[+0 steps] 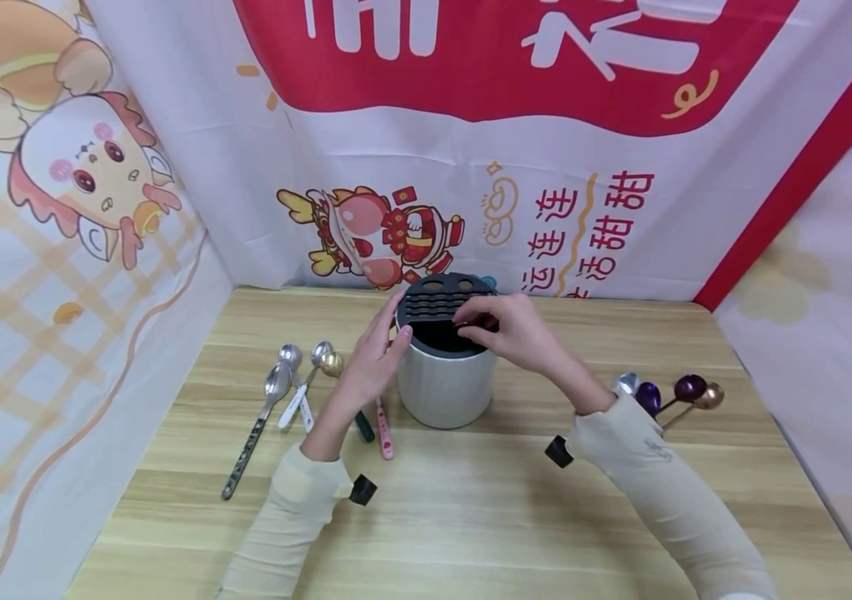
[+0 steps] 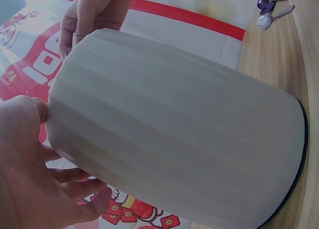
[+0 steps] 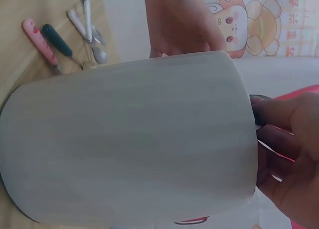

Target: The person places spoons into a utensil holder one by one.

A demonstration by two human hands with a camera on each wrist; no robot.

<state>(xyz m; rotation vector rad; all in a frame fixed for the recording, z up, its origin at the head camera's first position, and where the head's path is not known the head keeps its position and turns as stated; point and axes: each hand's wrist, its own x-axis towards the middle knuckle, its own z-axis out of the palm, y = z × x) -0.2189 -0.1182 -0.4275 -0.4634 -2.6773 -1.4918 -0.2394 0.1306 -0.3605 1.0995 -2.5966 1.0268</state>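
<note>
A pale ribbed utensil holder (image 1: 445, 387) stands upright on the table, topped by a dark grey lid (image 1: 437, 310) with slots, round holes and one large opening. My left hand (image 1: 379, 354) holds the holder's left side near the rim, thumb in front and fingers around the far side. Over the opening, my right hand (image 1: 512, 329) has thumb and fingertips together on a small shiny thing; I cannot tell its kind, as most of it is hidden. The right wrist view shows the right hand's fingers (image 3: 281, 139) right at the rim.
Left of the holder lie several spoons, among them a long one with a dark patterned handle (image 1: 246, 454) and one with a pink handle (image 1: 384, 433). More spoons, including a purple one (image 1: 690, 387), lie at the right. A printed cloth (image 1: 396, 150) hangs behind the table.
</note>
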